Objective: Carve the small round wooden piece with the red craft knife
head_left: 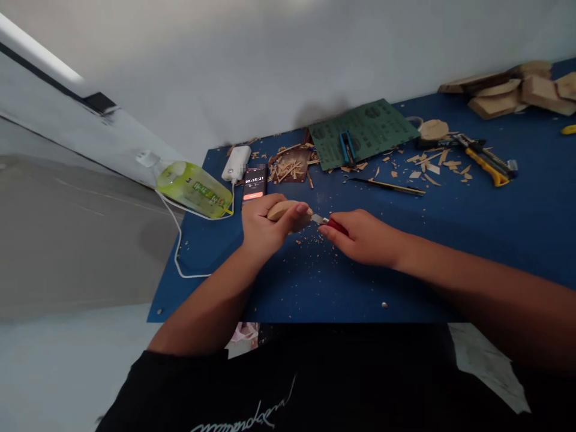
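Observation:
My left hand (263,225) grips a pale, rounded piece of carved wood (283,210), with the thumb lying over its end. My right hand (362,238) is closed around a red-handled carving knife (330,223). The knife's short metal blade reaches left and meets the wood's near end, just past my left fingertips. Both hands hover above a blue work mat (382,294), and small wood chips lie scattered on it below them.
A phone timer (254,182), a white power bank (236,164) and a green bottle (193,189) sit beyond my left hand. Further back lie a green sanding sheet (364,133), a yellow utility knife (486,159), wood shavings and wood blocks (524,90). A white cable runs along the mat's left side.

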The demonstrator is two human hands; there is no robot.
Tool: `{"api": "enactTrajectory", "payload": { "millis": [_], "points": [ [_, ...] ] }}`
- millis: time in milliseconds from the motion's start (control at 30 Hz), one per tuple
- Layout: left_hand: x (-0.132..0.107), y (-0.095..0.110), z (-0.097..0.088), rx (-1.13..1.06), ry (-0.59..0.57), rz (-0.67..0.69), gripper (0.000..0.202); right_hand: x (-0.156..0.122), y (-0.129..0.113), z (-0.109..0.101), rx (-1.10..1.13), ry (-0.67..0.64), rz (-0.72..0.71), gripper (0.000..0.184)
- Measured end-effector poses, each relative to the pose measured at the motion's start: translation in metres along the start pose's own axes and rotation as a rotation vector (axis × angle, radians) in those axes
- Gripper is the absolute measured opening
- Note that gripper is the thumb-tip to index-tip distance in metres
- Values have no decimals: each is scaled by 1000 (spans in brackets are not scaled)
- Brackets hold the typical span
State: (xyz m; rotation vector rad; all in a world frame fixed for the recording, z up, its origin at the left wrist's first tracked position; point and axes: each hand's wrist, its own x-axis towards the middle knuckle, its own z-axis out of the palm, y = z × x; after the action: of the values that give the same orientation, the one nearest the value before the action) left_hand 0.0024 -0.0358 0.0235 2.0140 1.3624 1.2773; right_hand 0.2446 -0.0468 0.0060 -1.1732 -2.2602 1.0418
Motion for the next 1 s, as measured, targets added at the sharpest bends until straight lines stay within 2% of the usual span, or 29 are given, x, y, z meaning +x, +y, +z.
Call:
{"api": "enactTrajectory", "payload": {
  "millis": [333,533,700,867,1000],
  "points": [
    [5,-21,7,-281,-30,-252,56,6,5,-2,-6,30,-30,46],
    [6,-20,11,-404,-79,-371,63,5,5,-7,-43,-5,-31,45],
    [8,-19,13,-411,-97,-392,63,5,5,-10,-66,-8,-34,45],
    [12,-15,12,-535,-166,-533,63,5,6,-11,-87,-22,-47,45],
    [14,-15,11,-608,-244,-587,61,4,5,-14,-108,-36,-56,44]
  ]
}}
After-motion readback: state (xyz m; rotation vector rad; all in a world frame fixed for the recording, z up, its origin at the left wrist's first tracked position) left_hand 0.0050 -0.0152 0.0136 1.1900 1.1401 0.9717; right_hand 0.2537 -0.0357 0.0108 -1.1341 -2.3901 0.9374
